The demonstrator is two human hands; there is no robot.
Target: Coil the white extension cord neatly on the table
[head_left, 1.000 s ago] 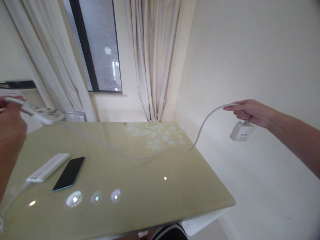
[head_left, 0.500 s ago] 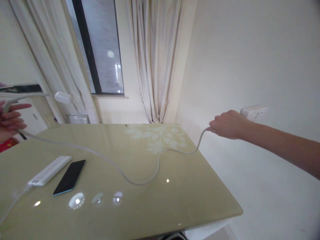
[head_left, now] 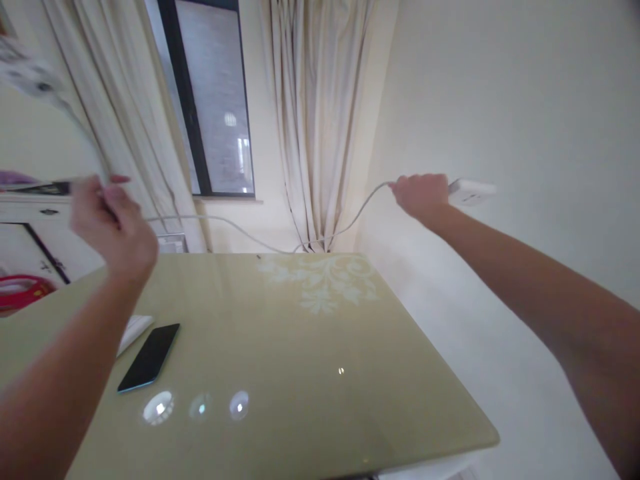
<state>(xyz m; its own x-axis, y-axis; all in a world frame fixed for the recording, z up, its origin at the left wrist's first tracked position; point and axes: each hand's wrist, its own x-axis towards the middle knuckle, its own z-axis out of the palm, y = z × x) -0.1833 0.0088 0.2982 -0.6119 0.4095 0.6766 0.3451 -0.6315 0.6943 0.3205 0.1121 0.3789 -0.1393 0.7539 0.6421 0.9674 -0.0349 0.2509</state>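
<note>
A pale extension cord (head_left: 235, 227) runs between my two hands, sagging to about the far table edge. My left hand (head_left: 117, 223), blurred, is closed around it at the left. From this hand a length of cord rises to a white end piece (head_left: 30, 73), smeared by motion, at the upper left. My right hand (head_left: 420, 192) grips the cord on the right, raised in front of the wall. A white socket block (head_left: 473, 191) sticks out behind that fist, partly hidden by it.
The glossy table (head_left: 300, 347) holds a dark phone (head_left: 150, 357) and a white power-bank-like object (head_left: 135, 330), partly behind my left forearm. A wall (head_left: 500, 87) stands at the right; curtains (head_left: 320, 120) flank the window. A red object (head_left: 25, 293) is at the left.
Both hands have risen, the left also moving right into fuller view. The cord has lifted off the near tabletop. The white end piece has swung up; the socket block moved with my right hand.
</note>
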